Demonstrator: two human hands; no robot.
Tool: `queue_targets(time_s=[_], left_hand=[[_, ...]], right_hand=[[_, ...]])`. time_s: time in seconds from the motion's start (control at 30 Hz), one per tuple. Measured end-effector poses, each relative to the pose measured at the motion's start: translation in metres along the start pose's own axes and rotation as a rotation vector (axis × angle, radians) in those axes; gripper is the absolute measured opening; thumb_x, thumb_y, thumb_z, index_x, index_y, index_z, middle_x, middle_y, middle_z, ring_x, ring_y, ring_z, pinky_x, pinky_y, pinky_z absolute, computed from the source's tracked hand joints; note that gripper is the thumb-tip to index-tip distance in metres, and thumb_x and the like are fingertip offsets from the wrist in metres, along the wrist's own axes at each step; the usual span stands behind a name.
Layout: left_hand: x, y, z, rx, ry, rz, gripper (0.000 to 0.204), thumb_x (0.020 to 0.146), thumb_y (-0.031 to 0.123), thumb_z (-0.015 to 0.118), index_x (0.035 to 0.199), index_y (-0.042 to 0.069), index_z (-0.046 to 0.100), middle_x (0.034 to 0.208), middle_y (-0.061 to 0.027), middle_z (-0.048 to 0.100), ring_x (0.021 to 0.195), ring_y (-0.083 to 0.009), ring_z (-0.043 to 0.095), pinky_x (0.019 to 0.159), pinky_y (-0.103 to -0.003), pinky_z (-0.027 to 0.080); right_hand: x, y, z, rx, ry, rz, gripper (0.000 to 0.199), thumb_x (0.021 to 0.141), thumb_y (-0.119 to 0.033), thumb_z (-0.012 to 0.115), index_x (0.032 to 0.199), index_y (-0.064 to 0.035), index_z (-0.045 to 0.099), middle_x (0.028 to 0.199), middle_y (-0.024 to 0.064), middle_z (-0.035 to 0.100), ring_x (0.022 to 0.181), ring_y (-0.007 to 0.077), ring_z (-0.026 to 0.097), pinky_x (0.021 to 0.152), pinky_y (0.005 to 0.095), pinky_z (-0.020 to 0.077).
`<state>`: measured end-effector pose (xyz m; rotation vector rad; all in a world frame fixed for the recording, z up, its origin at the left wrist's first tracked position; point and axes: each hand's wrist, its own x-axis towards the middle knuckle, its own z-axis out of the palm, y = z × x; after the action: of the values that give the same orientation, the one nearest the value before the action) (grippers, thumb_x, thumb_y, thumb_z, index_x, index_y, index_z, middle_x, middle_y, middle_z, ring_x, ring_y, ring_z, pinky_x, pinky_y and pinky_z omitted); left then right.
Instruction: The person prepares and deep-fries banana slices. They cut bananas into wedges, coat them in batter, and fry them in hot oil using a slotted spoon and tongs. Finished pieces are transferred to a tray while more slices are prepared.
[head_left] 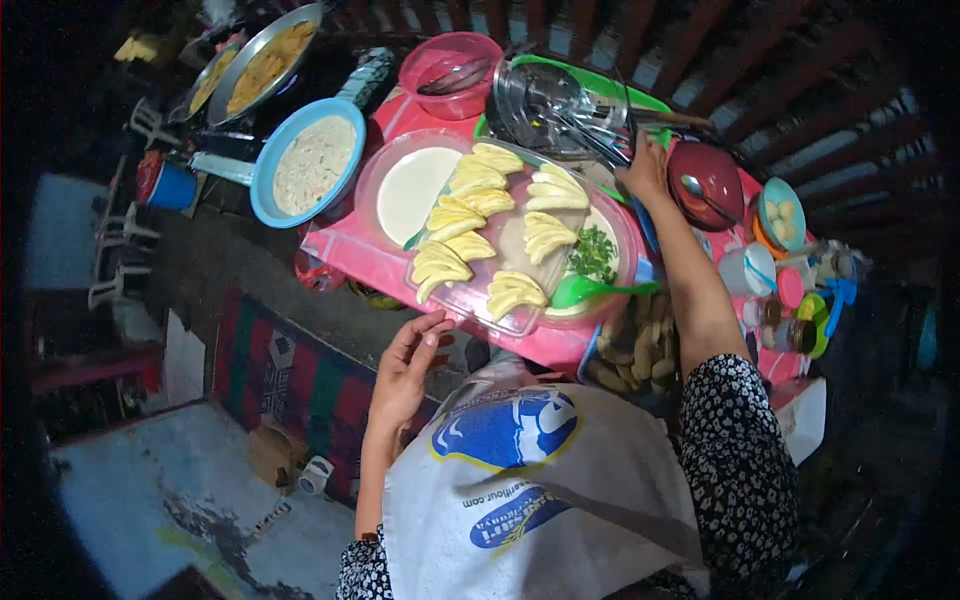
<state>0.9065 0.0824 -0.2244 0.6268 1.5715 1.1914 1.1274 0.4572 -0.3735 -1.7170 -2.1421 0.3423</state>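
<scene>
Touching metal tongs [597, 138] at its fingertips, the right hand [645, 170] hid its grip; the left hand [405, 370] hung loose, empty. Tugging the tongs might have tipped the clear bowl [528, 95] beyond the right fingers.

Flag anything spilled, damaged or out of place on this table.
No clear spill or damage shows. The clear tray of sliced bananas looks crammed in, overlapping both the batter bowl and the herb-topped bowl; what supports it is unclear.
</scene>
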Motion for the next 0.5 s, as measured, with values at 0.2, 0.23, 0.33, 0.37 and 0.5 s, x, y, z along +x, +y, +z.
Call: queue_targets(time_s=[0.2,0.23,0.33,0.37,0.5], left_hand=[[0.01,-0.004,-0.023,-0.012,-0.107,-0.001,0.031,0.09,0.02,0.046,0.117,0.004,0.049,0.108,-0.0081,0.056,0.096,-0.0147,0.053,0.079,-0.027,0.044],[0.011,-0.004,-0.027,0.007,-0.129,-0.007,0.032,0.09,0.02,0.046,0.117,0.004,0.049,0.108,-0.0081,0.056,0.095,-0.0147,0.053,0.079,-0.027,0.044],[0.012,-0.003,-0.036,0.037,-0.196,-0.003,0.031,0.09,0.02,0.046,0.116,0.003,0.049,0.107,-0.0079,0.056,0.095,-0.0148,0.053,0.079,-0.027,0.044],[0.015,-0.006,-0.039,0.04,-0.233,-0.007,0.031,0.09,0.02,0.046,0.116,0.003,0.05,0.107,-0.0079,0.056,0.095,-0.0148,0.053,0.079,-0.027,0.044],[0.025,-0.016,-0.044,0.091,-0.381,-0.028,0.029,0.09,0.02,0.046,0.113,0.003,0.052,0.107,-0.0073,0.056,0.094,-0.0149,0.054,0.079,-0.028,0.044]], right_hand=[[-0.089,0.051,-0.089,0.043,0.245,-0.142,0.048,0.075,-0.027,0.061,0.117,-0.0074,0.049,0.112,0.0211,0.051,0.103,0.0349,0.05,0.089,0.0397,0.039],[-0.116,0.068,-0.1,0.113,0.222,-0.038,0.045,0.076,-0.028,0.06,0.114,-0.0069,0.051,0.107,0.0198,0.054,0.099,0.0339,0.052,0.087,0.0388,0.0404],[-0.217,0.089,-0.147,0.157,0.222,0.237,0.035,0.078,-0.029,0.058,0.104,-0.0055,0.057,0.092,0.0154,0.061,0.085,0.0294,0.059,0.076,0.0361,0.0447],[-0.253,0.098,-0.151,0.063,0.255,0.32,0.032,0.079,-0.029,0.057,0.099,-0.0052,0.058,0.086,0.0135,0.063,0.08,0.0271,0.061,0.071,0.035,0.0461],[-0.376,0.104,-0.124,0.214,0.139,0.477,0.026,0.077,-0.029,0.059,0.088,-0.006,0.061,0.077,0.0107,0.062,0.071,0.026,0.06,0.065,0.034,0.0467]])
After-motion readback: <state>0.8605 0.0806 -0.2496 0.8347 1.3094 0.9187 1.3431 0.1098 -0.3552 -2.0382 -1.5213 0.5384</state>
